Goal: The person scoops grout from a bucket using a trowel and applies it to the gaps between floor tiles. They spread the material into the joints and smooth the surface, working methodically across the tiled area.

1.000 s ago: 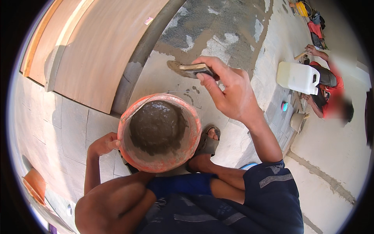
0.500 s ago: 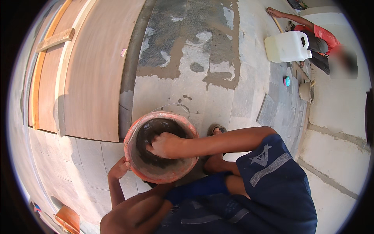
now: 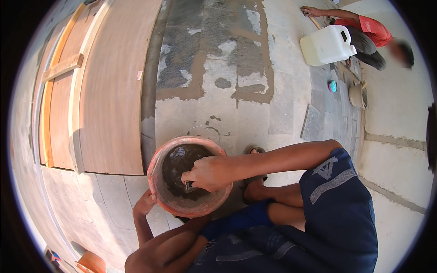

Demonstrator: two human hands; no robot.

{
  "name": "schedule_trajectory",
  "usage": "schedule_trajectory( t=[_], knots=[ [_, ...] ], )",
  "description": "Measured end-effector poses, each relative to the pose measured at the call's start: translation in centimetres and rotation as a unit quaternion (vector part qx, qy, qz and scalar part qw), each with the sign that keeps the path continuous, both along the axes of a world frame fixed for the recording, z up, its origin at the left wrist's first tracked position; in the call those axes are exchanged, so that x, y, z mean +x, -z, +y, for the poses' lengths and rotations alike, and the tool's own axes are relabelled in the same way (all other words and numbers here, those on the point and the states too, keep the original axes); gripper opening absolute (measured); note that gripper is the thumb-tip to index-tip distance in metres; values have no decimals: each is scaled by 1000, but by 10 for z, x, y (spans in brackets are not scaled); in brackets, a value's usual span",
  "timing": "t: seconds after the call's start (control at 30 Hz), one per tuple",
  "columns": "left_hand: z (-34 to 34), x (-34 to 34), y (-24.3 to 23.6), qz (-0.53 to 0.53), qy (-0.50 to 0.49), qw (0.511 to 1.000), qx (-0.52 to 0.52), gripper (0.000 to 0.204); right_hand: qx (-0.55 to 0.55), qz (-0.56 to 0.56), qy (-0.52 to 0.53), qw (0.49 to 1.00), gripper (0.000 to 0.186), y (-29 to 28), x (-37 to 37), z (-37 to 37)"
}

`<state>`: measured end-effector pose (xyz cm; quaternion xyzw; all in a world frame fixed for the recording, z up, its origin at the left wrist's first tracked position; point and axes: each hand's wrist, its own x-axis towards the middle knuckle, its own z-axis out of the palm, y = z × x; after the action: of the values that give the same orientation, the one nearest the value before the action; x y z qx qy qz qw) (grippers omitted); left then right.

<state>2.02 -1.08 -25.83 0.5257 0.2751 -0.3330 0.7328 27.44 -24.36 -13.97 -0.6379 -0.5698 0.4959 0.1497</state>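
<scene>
An orange-red bucket (image 3: pixel 195 211), its rim smeared with dried grey, stands in front of me with wet grey cement mix (image 3: pixel 175 164) inside. My left hand (image 3: pixel 144 201) grips the left side of its rim. Reaching in from the right, my right hand (image 3: pixel 209 173) is closed above the mix. Beneath its fingers shows a small part of a metal tool (image 3: pixel 188 185); the rest is hidden by the hand and the mix, so its kind is unclear. The thin wire handle (image 3: pixel 200 126) rests tipped toward the far side.
Wooden boards with battens (image 3: pixel 111 100) lie at the left. Beyond the bucket are grey floor tiles with smeared mortar (image 3: pixel 252 95). A whitish jerrycan (image 3: pixel 325 45) stands far right near a co-worker in red (image 3: pixel 373 31). Another bucket (image 3: pixel 357 95) sits by the wall; an orange container (image 3: pixel 91 262) is lower left.
My right hand has shifted right and slightly nearer inside the bucket, and part of a metal tool now shows under it. My left hand stays on the rim.
</scene>
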Motion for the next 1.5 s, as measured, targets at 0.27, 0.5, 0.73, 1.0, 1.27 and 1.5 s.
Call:
schedule_trajectory(
  t=[0.27,0.5,0.73,1.0,1.27,1.5],
  knots=[
    [8,-17,17,-11,27,998,52,116,138,-176,67,972,23,47,-32,8],
    [12,-30,27,31,-19,998,50,107,65,-92,5,994,19,85,-83,7],
    [-1,-19,24,17,-37,997,58,99,40,-18,10,999,25,28,-18,-22],
    [35,-41,42,-30,3,999,15,76,-60,333,270,901,33,-66,70,-58],
    [22,27,-29,-45,56,997,9,58,5,341,288,895,34,-55,53,-59],
    [17,24,-20,-40,31,999,-18,61,153,-34,128,979,25,20,1,-42]
  ],
)
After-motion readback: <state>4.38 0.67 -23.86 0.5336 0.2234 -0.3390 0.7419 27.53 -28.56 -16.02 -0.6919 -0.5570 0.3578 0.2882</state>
